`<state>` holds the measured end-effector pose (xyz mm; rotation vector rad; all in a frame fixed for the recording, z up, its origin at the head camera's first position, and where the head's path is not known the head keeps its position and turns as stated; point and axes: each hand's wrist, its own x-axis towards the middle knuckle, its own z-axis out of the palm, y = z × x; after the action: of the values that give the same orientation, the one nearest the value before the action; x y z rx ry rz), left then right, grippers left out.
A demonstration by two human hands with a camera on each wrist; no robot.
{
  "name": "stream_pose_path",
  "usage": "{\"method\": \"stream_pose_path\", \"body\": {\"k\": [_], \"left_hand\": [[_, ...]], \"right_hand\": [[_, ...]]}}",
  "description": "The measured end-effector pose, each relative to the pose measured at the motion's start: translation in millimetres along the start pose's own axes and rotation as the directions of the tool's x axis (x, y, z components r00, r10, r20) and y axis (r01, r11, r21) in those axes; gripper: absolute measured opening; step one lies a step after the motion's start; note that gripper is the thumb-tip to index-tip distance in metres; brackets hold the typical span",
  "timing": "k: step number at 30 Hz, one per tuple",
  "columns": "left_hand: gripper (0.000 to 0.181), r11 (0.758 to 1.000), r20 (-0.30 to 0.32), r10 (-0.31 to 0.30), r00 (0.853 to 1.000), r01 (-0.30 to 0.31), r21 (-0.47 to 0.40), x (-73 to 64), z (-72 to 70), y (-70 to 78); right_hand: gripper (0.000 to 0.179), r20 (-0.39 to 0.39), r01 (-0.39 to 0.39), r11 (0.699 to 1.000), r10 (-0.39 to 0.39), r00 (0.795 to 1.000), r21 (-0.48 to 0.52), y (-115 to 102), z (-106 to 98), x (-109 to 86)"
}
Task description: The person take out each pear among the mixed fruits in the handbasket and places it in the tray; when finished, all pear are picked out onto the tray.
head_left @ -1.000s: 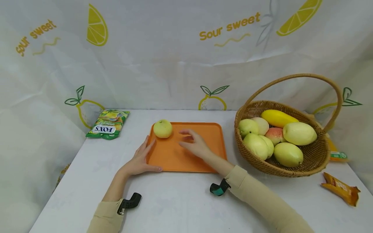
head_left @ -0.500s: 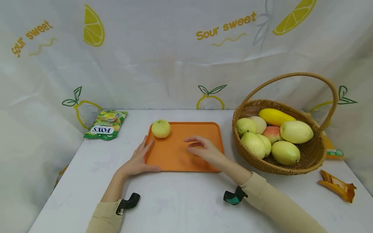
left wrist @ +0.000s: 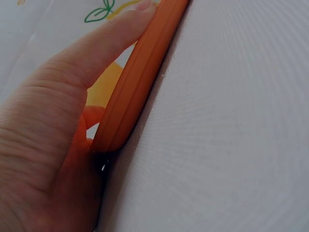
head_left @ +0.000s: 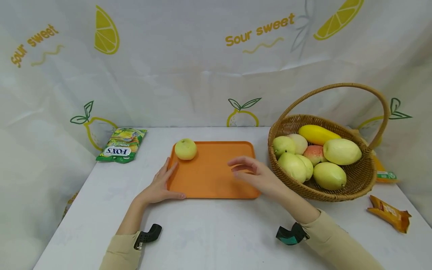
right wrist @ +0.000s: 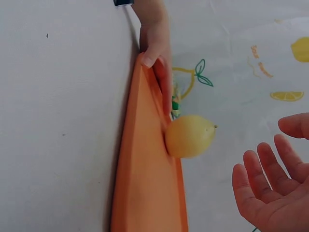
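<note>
The green packet (head_left: 125,139) bears the brand "FOX'S"; the backdrop cloth (head_left: 175,90) bears "Sour sweet", printed twice. Lettering on the brown wrapper (head_left: 390,213) is illegible.

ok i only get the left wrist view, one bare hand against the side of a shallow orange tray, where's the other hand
Observer: The bare right hand hangs over the right part of the shallow orange tray, holding nothing.
Operator: and what's past that side
Observer: A brown woven basket with a tall arched handle stands there, holding several fruits, among them a long yellow one.
Operator: anything on the far left
Observer: A shiny green packet lies flat on the white tabletop, its FOX'S lettering upside down in the head view.
</note>
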<state>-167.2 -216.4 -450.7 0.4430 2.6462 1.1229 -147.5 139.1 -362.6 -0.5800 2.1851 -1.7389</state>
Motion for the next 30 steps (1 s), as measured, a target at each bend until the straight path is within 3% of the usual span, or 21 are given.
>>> {"method": "stream_pose_path", "body": {"k": [9,15,22,30], "left_hand": [[0.116,1.000,0.002,-0.003,1.000,0.003,0.000,0.9,0.6,0.3],[0.116,1.000,0.003,-0.010,1.000,0.010,-0.003,1.5,0.7,0.9],[0.116,1.000,-0.001,-0.004,1.000,0.004,-0.001,1.6,1.2,-0.5],[0.116,1.000,0.000,-0.005,1.000,0.005,0.005,0.9,1.8,-1.3]], "right_hand": [[0.033,-0.045,0.067,0.996,-0.070,0.997,-0.057,-9,-22,-14.7],[0.032,-0.067,0.158,0.963,-0.176,0.982,-0.220,-20,-43,-27.9],[0.032,-0.126,0.181,0.865,-0.268,0.955,-0.468,-25,-71,-40.3],[0.032,-0.126,0.161,0.749,-0.311,0.942,-0.643,-27,-97,-52.2]]}}
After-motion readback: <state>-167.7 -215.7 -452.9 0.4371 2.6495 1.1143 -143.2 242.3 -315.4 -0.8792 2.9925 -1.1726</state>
